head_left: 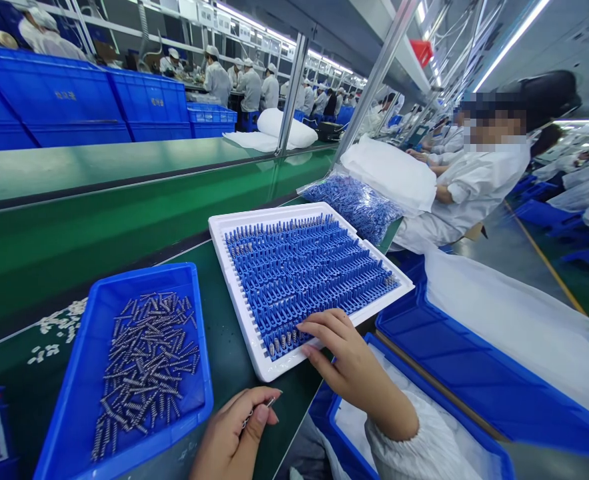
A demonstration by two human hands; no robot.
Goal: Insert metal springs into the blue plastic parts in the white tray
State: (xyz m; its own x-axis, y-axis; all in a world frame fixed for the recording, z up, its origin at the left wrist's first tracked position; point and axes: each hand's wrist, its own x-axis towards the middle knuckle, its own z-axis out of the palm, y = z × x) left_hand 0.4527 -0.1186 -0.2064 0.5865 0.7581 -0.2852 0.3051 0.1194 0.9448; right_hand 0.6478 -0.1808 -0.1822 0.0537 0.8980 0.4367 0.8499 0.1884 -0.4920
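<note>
**Spring pinched, tray steadied**

I see my left hand with thumb and forefinger closed on a small metal coil spring, its long axis pointing toward 2 o'clock at the white plastic tray of blue slotted holders, likely so it can be presented end-first. My right hand rests fingers spread and open on the tray's near edge, seemingly steadying it. The blue plastic bin of loose springs sits at 9 o'clock on the green worktop, close for picking
</note>
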